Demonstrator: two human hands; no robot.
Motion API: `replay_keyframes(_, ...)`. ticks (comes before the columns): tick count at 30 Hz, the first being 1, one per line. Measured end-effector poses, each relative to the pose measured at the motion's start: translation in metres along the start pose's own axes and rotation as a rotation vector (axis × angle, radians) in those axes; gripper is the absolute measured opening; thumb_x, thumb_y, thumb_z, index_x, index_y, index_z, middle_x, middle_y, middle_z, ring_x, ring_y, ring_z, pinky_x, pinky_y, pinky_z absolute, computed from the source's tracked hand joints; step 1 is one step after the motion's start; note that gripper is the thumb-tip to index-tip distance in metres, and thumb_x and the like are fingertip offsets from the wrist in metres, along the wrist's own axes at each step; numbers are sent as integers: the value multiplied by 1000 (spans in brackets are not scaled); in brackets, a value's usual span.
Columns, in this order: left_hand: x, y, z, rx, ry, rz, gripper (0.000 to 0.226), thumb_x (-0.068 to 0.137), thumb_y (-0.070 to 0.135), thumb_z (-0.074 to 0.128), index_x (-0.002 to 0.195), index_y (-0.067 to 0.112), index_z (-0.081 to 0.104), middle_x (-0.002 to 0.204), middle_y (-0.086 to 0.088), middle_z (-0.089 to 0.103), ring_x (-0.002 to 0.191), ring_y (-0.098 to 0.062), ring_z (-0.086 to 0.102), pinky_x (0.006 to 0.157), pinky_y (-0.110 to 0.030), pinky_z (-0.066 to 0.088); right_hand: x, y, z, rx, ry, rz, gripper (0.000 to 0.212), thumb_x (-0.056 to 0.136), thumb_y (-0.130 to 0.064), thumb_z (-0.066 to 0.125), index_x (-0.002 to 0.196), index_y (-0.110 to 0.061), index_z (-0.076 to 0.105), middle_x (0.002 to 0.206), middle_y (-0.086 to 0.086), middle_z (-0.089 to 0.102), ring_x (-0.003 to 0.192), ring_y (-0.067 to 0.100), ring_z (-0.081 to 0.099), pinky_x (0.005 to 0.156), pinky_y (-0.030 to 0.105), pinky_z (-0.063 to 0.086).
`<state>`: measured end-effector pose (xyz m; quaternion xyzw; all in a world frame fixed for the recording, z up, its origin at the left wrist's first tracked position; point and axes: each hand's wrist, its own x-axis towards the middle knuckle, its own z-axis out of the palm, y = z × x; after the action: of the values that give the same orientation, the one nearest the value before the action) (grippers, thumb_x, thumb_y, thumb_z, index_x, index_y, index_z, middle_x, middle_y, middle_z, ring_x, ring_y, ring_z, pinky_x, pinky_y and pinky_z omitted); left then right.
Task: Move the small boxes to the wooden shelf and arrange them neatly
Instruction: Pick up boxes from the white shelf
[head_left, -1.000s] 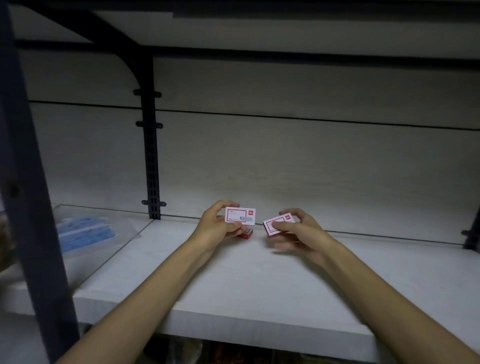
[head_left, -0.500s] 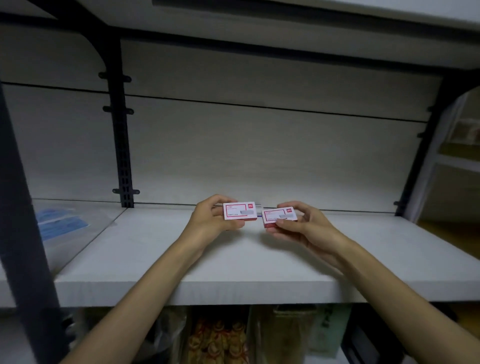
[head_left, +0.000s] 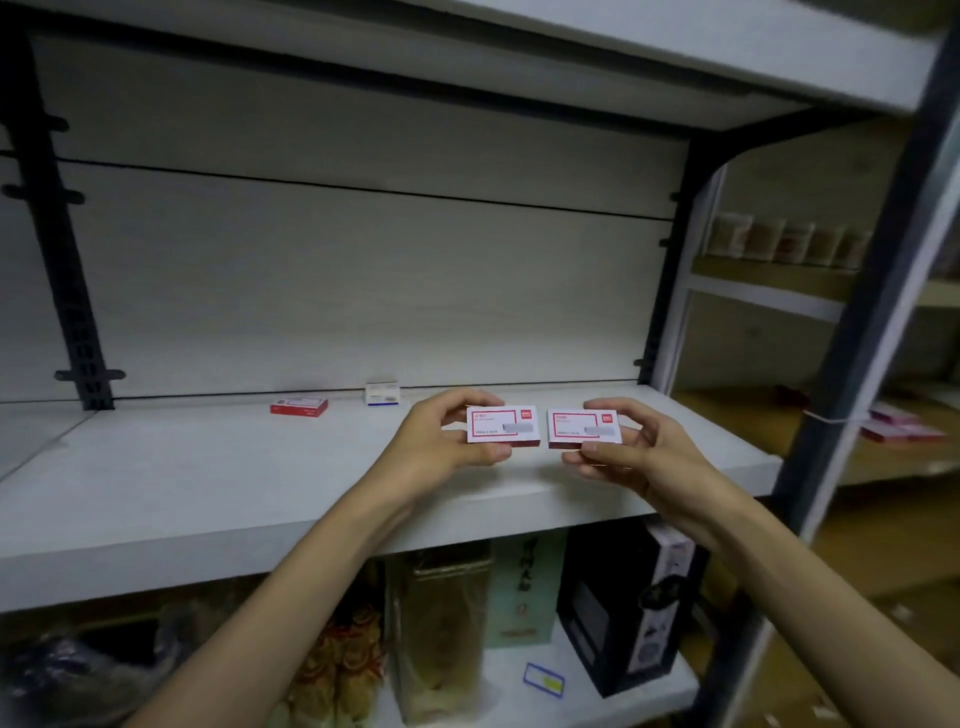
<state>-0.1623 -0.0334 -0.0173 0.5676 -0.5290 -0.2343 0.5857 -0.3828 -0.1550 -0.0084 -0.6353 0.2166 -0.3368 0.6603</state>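
Holding two small red-and-white boxes side by side, just apart, above front of white wooden shelf (head_left: 156, 499). Left hand (head_left: 441, 447) pinching left box (head_left: 502, 425) between thumb and fingers; right hand (head_left: 631, 457) pinching right box (head_left: 584, 428) likewise. Farther back, near rear panel: red box (head_left: 299, 406) lying flat; white box (head_left: 382, 393) upright beside it, apart.

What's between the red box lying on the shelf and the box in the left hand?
Head view: a small white box standing at the back wall; otherwise bare shelf between the red box and the left hand's box.
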Motion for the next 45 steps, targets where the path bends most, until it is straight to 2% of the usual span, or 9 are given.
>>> replay_keyframes(3, -2, 8, 50, -31, -29, -12, 42, 75, 0, 83, 112, 17, 71, 105, -2, 74, 89, -7, 72, 71, -14, 53, -22, -6, -45, 31, 25, -4, 54, 78, 10, 70, 128, -2, 55, 108, 27, 72, 89, 36, 75, 75, 33, 63)
replay_keyframes(6, -1, 18, 106, -3, -18, -12, 41, 74, 5, 85, 109, 21, 71, 105, 4, 74, 94, -7, 70, 73, -14, 53, -45, -13, -98, 55, 30, 9, 51, 81, 14, 66, 129, -1, 55, 107, 29, 72, 85, 33, 76, 73, 32, 63)
replay_keyframes(10, 3, 32, 184, 12, -7, -6, 42, 71, 7, 88, 107, 22, 72, 102, 8, 75, 94, -3, 69, 78, -14, 53, -75, -22, -174, 38, 11, 26, 51, 81, 13, 67, 129, -1, 56, 110, 26, 72, 90, 32, 75, 72, 30, 64)
replay_keyframes(15, 10, 43, 279, 21, -7, -6, 43, 70, 6, 88, 103, 27, 71, 101, 9, 75, 99, -9, 70, 82, -22, 57, -103, -32, -267, 12, -10, 45, 53, 80, 6, 71, 130, -5, 56, 115, 26, 70, 94, 33, 74, 74, 30, 63)
replay_keyframes(22, 32, 60, 394, 75, -114, -8, 44, 78, 12, 84, 115, 25, 66, 108, 10, 72, 102, -6, 68, 82, -21, 58, -122, -44, -368, 21, 37, 75, 55, 77, 2, 72, 129, -11, 58, 113, 22, 72, 95, 31, 74, 75, 30, 63)
replay_keyframes(32, 105, 45, 515, 149, -111, 28, 42, 81, 24, 81, 117, 35, 61, 112, 20, 64, 104, 0, 61, 76, -15, 56, -96, -33, -505, 79, 153, 71, 61, 72, 5, 75, 129, -8, 57, 108, 24, 73, 86, 29, 75, 67, 26, 63)
replay_keyframes(38, 177, 25, 579, 332, -16, 75, 40, 84, 33, 78, 120, 36, 62, 116, 16, 51, 103, -1, 49, 82, -11, 42, -55, -36, -583, 39, 177, 77, 57, 74, 4, 75, 127, -11, 59, 108, 25, 73, 92, 32, 74, 72, 29, 64)
replay_keyframes(42, 223, 9, 605, 499, 66, 13, 46, 83, 42, 76, 127, 35, 63, 119, 4, 40, 112, -14, 41, 101, -28, 45, -18, -41, -630, -76, 219, 49, 49, 77, 10, 73, 122, -5, 61, 115, 22, 70, 96, 34, 74, 70, 32, 64)
replay_keyframes(45, 252, -1, 618, 540, 104, 4, 45, 84, 43, 75, 127, 36, 63, 117, 2, 42, 113, -18, 42, 104, -35, 44, 4, -43, -655, -141, 245, 27, 44, 77, 6, 76, 119, -4, 64, 113, 24, 69, 84, 29, 74, 64, 29, 64)
